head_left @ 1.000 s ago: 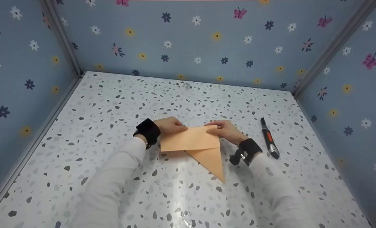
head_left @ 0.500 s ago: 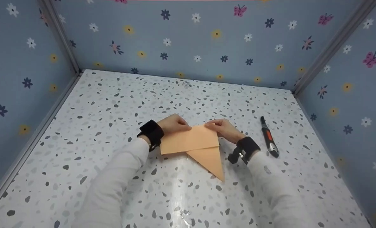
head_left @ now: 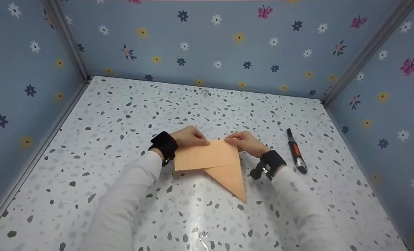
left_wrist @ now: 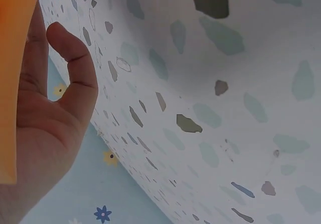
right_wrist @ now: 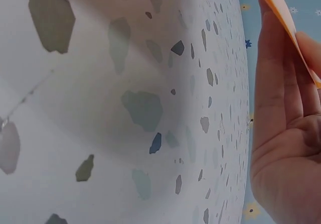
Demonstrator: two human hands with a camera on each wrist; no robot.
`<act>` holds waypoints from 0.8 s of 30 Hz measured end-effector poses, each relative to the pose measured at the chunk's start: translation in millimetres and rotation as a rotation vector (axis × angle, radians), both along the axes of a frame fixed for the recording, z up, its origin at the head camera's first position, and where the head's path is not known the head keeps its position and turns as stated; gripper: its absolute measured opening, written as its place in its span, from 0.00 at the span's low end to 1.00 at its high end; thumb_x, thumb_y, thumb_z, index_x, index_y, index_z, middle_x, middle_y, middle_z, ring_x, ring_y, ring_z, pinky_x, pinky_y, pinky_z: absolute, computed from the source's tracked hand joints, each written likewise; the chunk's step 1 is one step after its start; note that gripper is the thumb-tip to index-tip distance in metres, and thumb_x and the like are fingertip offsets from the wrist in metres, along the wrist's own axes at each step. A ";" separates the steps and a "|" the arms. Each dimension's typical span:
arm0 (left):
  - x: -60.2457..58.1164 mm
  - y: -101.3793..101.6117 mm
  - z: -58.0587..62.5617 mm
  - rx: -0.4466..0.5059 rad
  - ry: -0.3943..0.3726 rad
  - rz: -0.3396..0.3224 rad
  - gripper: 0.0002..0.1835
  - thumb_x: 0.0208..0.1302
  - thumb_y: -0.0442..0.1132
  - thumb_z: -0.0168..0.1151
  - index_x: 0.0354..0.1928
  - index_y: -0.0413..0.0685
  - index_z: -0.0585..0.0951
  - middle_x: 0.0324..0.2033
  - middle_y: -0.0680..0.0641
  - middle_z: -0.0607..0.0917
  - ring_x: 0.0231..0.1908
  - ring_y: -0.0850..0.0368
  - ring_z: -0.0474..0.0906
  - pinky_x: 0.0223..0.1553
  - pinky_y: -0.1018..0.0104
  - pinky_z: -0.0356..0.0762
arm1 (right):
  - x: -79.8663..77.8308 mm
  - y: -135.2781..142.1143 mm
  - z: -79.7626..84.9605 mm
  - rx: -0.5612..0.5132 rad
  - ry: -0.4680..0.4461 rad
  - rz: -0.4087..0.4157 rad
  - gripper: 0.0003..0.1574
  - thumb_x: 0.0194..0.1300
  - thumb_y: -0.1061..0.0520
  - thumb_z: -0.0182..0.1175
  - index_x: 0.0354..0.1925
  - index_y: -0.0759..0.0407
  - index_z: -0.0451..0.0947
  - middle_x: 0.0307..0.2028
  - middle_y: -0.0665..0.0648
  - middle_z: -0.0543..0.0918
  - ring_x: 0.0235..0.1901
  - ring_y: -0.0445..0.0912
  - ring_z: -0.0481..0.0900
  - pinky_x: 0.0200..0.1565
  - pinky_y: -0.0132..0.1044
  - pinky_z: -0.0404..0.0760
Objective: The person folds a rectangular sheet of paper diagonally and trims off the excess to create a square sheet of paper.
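Note:
A folded sheet of peach-orange paper (head_left: 207, 156) is held up in the middle of the head view, its wide band on top and a triangular flap (head_left: 230, 181) pointing down at the right. My left hand (head_left: 189, 136) pinches the upper edge left of centre. The upper right corner is pinched between thumb and fingers of my right hand (head_left: 247, 143). In the left wrist view the paper (left_wrist: 10, 88) hides part of the left hand (left_wrist: 55, 118), thumb included. Fingers and thumb of the right hand (right_wrist: 286, 128) meet on the paper (right_wrist: 287, 20) in the right wrist view.
A black utility knife (head_left: 296, 152) with an orange inlay lies on the table to the right of the right hand. The speckled white table (head_left: 123, 115) is bounded by blue flowered panels (head_left: 200, 45) at the back and both sides.
My right thumb has slid from the paper's front face toward its top edge. My left hand went slightly right, then back left. The band's lower left corner sits a little lower.

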State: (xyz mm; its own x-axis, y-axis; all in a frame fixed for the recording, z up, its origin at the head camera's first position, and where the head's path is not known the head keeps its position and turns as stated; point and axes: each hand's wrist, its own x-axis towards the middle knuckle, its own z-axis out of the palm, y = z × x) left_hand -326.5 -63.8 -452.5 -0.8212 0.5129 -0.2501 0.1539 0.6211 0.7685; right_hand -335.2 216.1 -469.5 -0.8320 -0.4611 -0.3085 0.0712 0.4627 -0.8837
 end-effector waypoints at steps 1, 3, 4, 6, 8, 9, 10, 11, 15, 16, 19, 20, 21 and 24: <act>0.3 -0.7 0.4 -0.006 0.002 -0.008 0.18 0.70 0.49 0.66 0.49 0.43 0.90 0.25 0.61 0.82 0.23 0.70 0.70 0.30 0.77 0.68 | 0.1 -0.5 0.1 -0.004 -0.003 0.001 0.23 0.75 0.50 0.60 0.59 0.65 0.82 0.36 0.44 0.89 0.36 0.37 0.86 0.42 0.31 0.87; 1.0 -2.1 1.1 -0.012 0.001 -0.020 0.18 0.70 0.50 0.66 0.49 0.43 0.90 0.25 0.61 0.82 0.23 0.70 0.70 0.30 0.77 0.68 | 0.2 -1.4 0.8 -0.010 -0.009 0.006 0.23 0.75 0.51 0.60 0.59 0.66 0.81 0.36 0.44 0.89 0.36 0.37 0.86 0.41 0.30 0.87; 1.2 -2.7 1.4 -0.014 -0.002 -0.027 0.18 0.70 0.50 0.65 0.49 0.43 0.89 0.25 0.61 0.82 0.24 0.70 0.70 0.30 0.77 0.69 | 0.2 -1.9 0.7 -0.010 -0.013 0.006 0.23 0.75 0.52 0.60 0.59 0.67 0.81 0.36 0.44 0.89 0.35 0.37 0.86 0.41 0.30 0.87; 1.7 -3.6 2.0 -0.015 -0.010 -0.037 0.19 0.70 0.49 0.66 0.50 0.42 0.89 0.25 0.62 0.82 0.24 0.70 0.71 0.31 0.78 0.69 | 0.2 -2.6 1.1 0.000 -0.013 0.010 0.23 0.75 0.52 0.61 0.59 0.66 0.81 0.35 0.44 0.89 0.35 0.37 0.85 0.40 0.30 0.87; 1.9 -4.3 2.1 -0.017 -0.014 -0.045 0.19 0.70 0.49 0.66 0.50 0.42 0.89 0.25 0.62 0.81 0.24 0.70 0.71 0.31 0.78 0.69 | 0.4 -3.0 1.5 0.014 -0.011 0.014 0.23 0.74 0.52 0.61 0.59 0.65 0.81 0.35 0.44 0.89 0.34 0.37 0.85 0.39 0.30 0.87; 2.0 -4.6 2.2 -0.019 -0.017 -0.047 0.19 0.70 0.49 0.66 0.50 0.42 0.89 0.25 0.62 0.81 0.24 0.70 0.71 0.31 0.78 0.69 | 0.6 -3.3 1.8 0.021 -0.009 0.015 0.23 0.74 0.52 0.61 0.59 0.65 0.81 0.35 0.44 0.89 0.34 0.37 0.85 0.39 0.30 0.87; 2.2 -4.7 2.3 -0.023 -0.016 -0.050 0.19 0.70 0.49 0.66 0.50 0.42 0.89 0.25 0.62 0.81 0.24 0.70 0.71 0.31 0.78 0.69 | 0.9 -3.6 2.3 0.027 -0.007 0.017 0.23 0.74 0.52 0.61 0.59 0.64 0.82 0.34 0.44 0.89 0.34 0.37 0.84 0.38 0.30 0.87; 2.2 -4.8 2.4 -0.025 -0.015 -0.051 0.19 0.70 0.49 0.66 0.50 0.42 0.89 0.25 0.62 0.81 0.24 0.70 0.71 0.31 0.78 0.69 | 1.4 -3.8 3.0 0.031 -0.004 0.019 0.22 0.74 0.52 0.61 0.59 0.64 0.82 0.34 0.44 0.89 0.33 0.37 0.84 0.38 0.30 0.87; 1.3 -3.3 0.9 -0.040 0.001 -0.049 0.18 0.69 0.48 0.67 0.49 0.41 0.89 0.28 0.60 0.83 0.24 0.70 0.71 0.32 0.78 0.69 | 3.0 -4.8 4.9 0.046 0.008 0.021 0.21 0.73 0.53 0.62 0.58 0.64 0.83 0.35 0.43 0.89 0.34 0.36 0.85 0.39 0.30 0.87; 0.8 -2.4 0.0 -0.044 0.005 -0.044 0.18 0.69 0.47 0.67 0.49 0.40 0.89 0.29 0.59 0.84 0.24 0.70 0.72 0.31 0.78 0.70 | 3.3 -4.9 4.8 0.050 0.010 0.020 0.21 0.73 0.54 0.63 0.58 0.64 0.83 0.35 0.43 0.89 0.34 0.36 0.85 0.39 0.30 0.87; -1.6 1.7 -3.8 -0.063 0.022 -0.024 0.16 0.68 0.45 0.68 0.48 0.39 0.89 0.32 0.53 0.87 0.24 0.70 0.72 0.31 0.78 0.71 | 3.4 -4.8 2.6 0.070 0.025 0.017 0.18 0.72 0.54 0.64 0.55 0.62 0.85 0.36 0.44 0.89 0.35 0.36 0.85 0.40 0.30 0.88; -2.3 3.6 -4.9 -0.076 0.027 -0.016 0.16 0.68 0.44 0.68 0.48 0.39 0.89 0.33 0.52 0.88 0.25 0.69 0.73 0.31 0.78 0.72 | 3.4 -4.7 1.5 0.082 0.034 0.014 0.18 0.72 0.54 0.65 0.54 0.62 0.85 0.37 0.45 0.89 0.36 0.37 0.85 0.41 0.31 0.88; -2.2 5.3 -5.2 -0.089 0.036 -0.007 0.15 0.68 0.44 0.68 0.48 0.39 0.88 0.35 0.50 0.89 0.26 0.68 0.74 0.31 0.78 0.72 | 3.4 -4.7 0.3 0.096 0.043 0.011 0.17 0.71 0.54 0.65 0.53 0.61 0.85 0.38 0.46 0.89 0.36 0.37 0.85 0.41 0.31 0.88; -3.0 10.0 -8.5 -0.138 0.077 0.011 0.14 0.68 0.43 0.68 0.48 0.41 0.89 0.40 0.45 0.91 0.29 0.65 0.75 0.34 0.76 0.72 | 3.1 -4.3 -2.1 0.135 0.066 0.002 0.17 0.70 0.53 0.66 0.52 0.61 0.86 0.43 0.51 0.88 0.38 0.37 0.84 0.43 0.32 0.88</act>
State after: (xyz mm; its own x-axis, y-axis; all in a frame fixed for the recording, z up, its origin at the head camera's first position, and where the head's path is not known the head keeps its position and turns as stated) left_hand -329.5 -53.9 -461.0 -0.8459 0.4692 -0.2537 0.2018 0.7218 0.6620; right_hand -332.1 211.9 -471.7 -0.8517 -0.4204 -0.3127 0.0144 0.5778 -0.8160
